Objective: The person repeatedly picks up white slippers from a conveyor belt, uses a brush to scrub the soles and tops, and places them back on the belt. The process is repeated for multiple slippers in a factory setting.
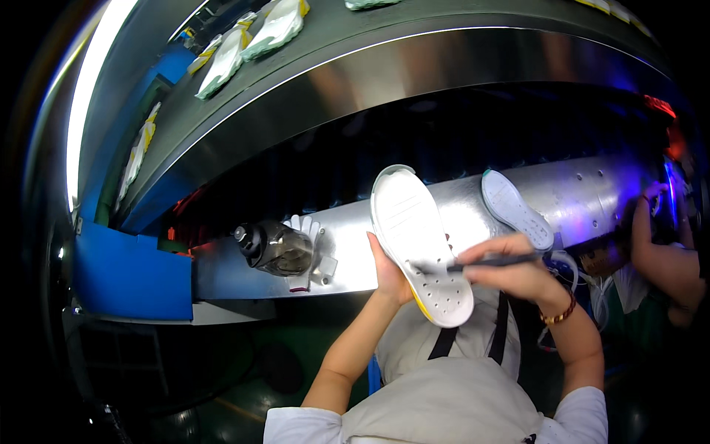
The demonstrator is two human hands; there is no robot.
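Note:
My left hand [390, 275] is closed on the edge of a white shoe sole [407, 203], held tilted above my lap. This sole has a yellow strip along its lower left side and several small holes in its lower half. Pinched in my right hand [514, 270] is a brush with a dark handle [503, 260]. Its blurred tip lies over the holed part of the sole; whether it presses on the surface I cannot tell. A second, pale sole with a patterned face [512, 203] lies on the metal shelf, beyond my right hand.
A dark, see-through water bottle [279, 250] and a pair of white gloves [302, 281] are on the metal shelf [347, 244] at left. Behind it runs a green conveyor belt [347, 28] carrying several wrapped soles [277, 28]. Another person's arm [662, 270] shows at far right.

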